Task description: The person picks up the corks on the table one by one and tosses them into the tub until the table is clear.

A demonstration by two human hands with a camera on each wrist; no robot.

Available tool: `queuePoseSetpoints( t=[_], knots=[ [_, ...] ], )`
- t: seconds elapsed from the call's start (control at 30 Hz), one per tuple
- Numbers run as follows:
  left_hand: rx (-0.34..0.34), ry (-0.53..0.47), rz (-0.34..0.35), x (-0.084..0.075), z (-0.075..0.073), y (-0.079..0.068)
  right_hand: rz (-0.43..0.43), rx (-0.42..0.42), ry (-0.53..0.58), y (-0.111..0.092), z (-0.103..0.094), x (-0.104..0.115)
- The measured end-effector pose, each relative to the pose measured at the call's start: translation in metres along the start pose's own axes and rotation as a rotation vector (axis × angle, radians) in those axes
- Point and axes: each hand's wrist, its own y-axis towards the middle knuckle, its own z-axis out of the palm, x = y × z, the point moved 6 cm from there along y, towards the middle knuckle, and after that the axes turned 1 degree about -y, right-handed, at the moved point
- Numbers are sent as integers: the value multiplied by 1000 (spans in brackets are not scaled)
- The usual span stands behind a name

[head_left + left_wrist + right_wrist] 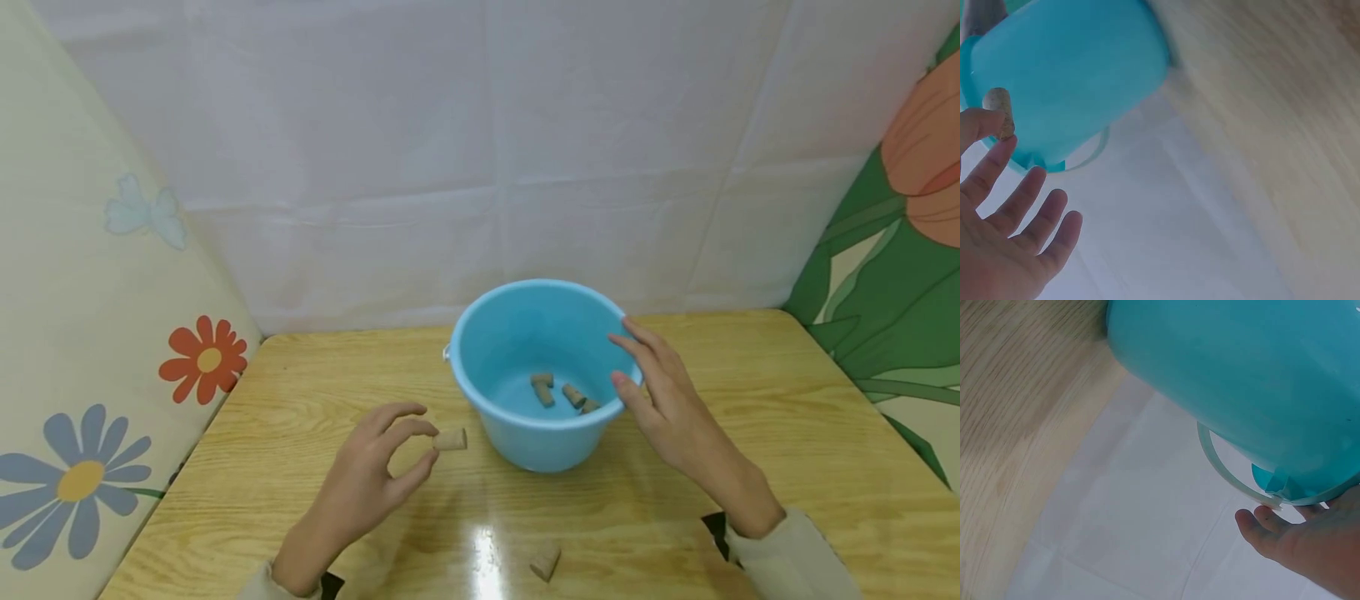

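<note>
My left hand (367, 471) pinches a cork (451, 439) between thumb and fingertips, just left of a light blue bucket (555, 450). In the left wrist view the same cork (1000, 112) shows in front of the bucket's wall, with the other fingers spread. My right hand (667, 408) holds the bucket's rim on its right side, thumb and index finger reaching over the edge. Several corks (543, 392) lie on the bucket's floor. Another cork (545, 561) lies on the table near the front.
The bucket stands on a wood-grain table (315, 392). A pale handle (1219, 464) hangs from its rim in the right wrist view. White cloth (360, 150) covers the back, and flower-patterned panels (90, 317) stand at both sides.
</note>
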Motion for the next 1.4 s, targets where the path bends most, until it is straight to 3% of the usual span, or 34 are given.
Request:
queuePoseSetpoints(
  t=[0.3, 0.53, 0.93, 1.4],
  knots=[
    [-81, -30, 2, -5, -17, 17, -9, -5, -2, 0, 0, 0],
    [-111, -86, -22, -6, -20, 31, -9, -3, -2, 0, 0, 0],
    [-138, -90, -55, -10, -12, 52, -3, -3, -8, -1, 0, 0],
    [-180, -117, -53, -8, 5, 67, -12, -7, -13, 0, -1, 0]
  ],
)
